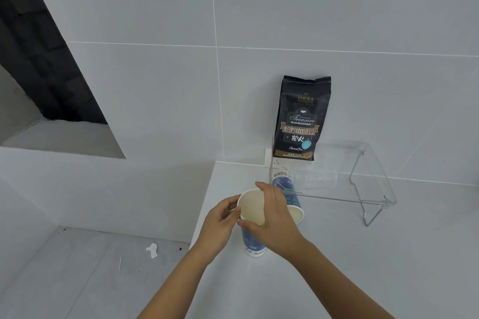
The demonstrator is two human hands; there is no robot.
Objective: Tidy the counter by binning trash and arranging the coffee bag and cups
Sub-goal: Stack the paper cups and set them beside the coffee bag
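Observation:
An upright blue paper cup (252, 241) with a white inside stands near the counter's left edge. My left hand (220, 223) grips its rim from the left. My right hand (272, 217) reaches across the rim, with the thumb on the cup's front wall. Just behind my right hand a second blue paper cup (289, 195) lies tilted on its side. Its mouth faces me and its base points under the left end of a clear shelf. A black coffee bag (300, 122) stands upright on top of that shelf, against the wall.
The clear acrylic shelf (363, 189) stands on the white counter (363, 254) against the tiled wall. The counter ends just left of the cups and drops to a lower grey floor. A crumpled white paper (152, 250) and a thin stick (120, 263) lie there.

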